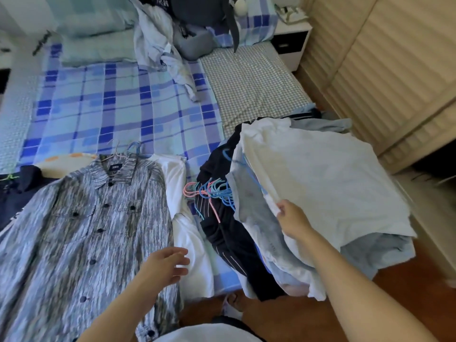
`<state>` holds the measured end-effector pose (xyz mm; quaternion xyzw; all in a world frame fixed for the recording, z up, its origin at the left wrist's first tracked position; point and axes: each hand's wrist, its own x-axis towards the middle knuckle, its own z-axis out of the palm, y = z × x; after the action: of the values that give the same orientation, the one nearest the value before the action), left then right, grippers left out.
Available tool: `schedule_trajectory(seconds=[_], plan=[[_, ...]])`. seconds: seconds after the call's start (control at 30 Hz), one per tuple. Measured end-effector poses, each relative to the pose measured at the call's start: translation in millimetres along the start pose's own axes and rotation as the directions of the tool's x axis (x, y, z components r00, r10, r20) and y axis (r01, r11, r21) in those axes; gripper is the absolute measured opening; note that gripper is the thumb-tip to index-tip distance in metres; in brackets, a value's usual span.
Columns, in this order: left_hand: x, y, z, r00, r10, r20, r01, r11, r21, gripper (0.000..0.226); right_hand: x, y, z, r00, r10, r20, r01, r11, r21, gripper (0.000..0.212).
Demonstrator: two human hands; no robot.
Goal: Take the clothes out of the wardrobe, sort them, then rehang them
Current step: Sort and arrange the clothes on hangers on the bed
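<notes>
A grey-streaked button shirt (81, 233) lies flat on the bed at the near left, still on a hanger. A white garment (190, 238) lies beside it. My left hand (165, 265) hovers over the shirt's right edge, fingers relaxed and holding nothing. At the right, a heap of clothes holds a dark striped garment (229, 233), several blue and pink hangers (212, 191) and a white T-shirt (328, 183) on top. My right hand (291, 218) pinches the near edge of that white T-shirt, lifting it off the pile.
The bed (118, 112) has a blue plaid sheet with rumpled bedding and pillows at its far end. A white nightstand (291, 43) stands at the far right. Beige wardrobe doors (385, 77) line the right side. My foot (234, 302) stands on the wooden floor by the bed.
</notes>
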<state>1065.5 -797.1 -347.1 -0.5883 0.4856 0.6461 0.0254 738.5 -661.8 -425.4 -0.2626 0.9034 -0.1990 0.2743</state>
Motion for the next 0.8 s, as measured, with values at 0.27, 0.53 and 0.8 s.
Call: schedule_trajectory(seconds=[0.27,0.53,0.8], plan=[[5.7,36.1,42.1,0.986,0.092,0.142,-0.1,0.994,0.05,0.017,-37.4,42.4,-143.3,0.799,0.282,-0.532,-0.11,0.937,0.332,0.012],[47.3,36.0,127.4,0.967,-0.104,0.232,0.104,0.995,0.012,0.017,-59.8,50.3,-97.0,0.957,0.258,-0.129,-0.22,0.942,0.253,0.018],[130.8,53.1,191.1,0.996,-0.075,0.039,0.082,0.959,-0.272,0.028,-87.2,59.3,-93.9,0.887,0.458,-0.058,-0.315,0.692,0.649,0.041]])
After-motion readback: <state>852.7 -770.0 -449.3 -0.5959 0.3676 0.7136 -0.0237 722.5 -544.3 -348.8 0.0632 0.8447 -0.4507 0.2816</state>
